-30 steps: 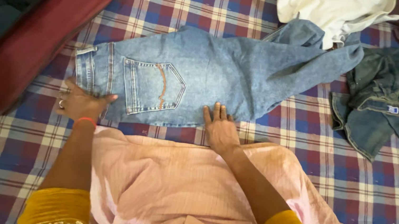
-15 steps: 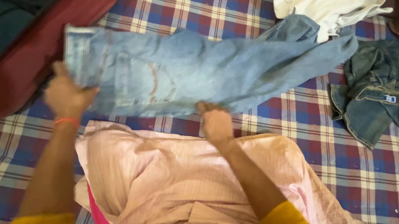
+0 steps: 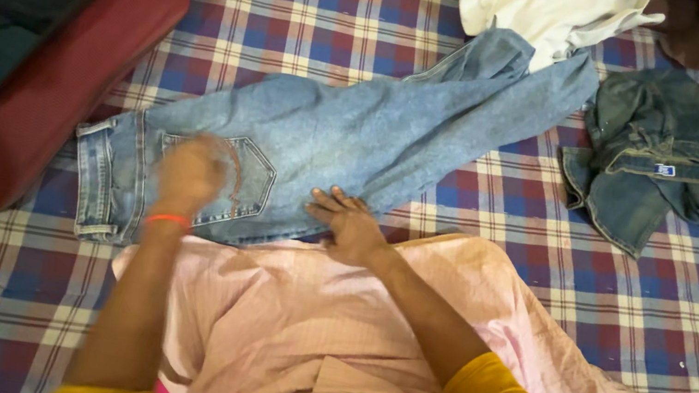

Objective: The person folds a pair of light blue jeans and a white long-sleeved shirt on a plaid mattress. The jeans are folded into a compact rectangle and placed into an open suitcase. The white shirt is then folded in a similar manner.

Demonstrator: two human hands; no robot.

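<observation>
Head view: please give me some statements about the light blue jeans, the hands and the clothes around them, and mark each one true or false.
1. The light blue jeans lie spread flat on the checked mattress. True.
2. The left hand is over the back pocket area of the jeans. True; it is blurred, so its grip cannot be told.
3. The right hand holds the white cloth. False; it rests flat at the lower edge of the jeans, and the white cloth lies far off at the top.
4. The dark denim garment is neatly folded on top of the jeans. False; it lies crumpled to their right, apart from them.
5. A pink garment lies below the jeans. True.
</observation>
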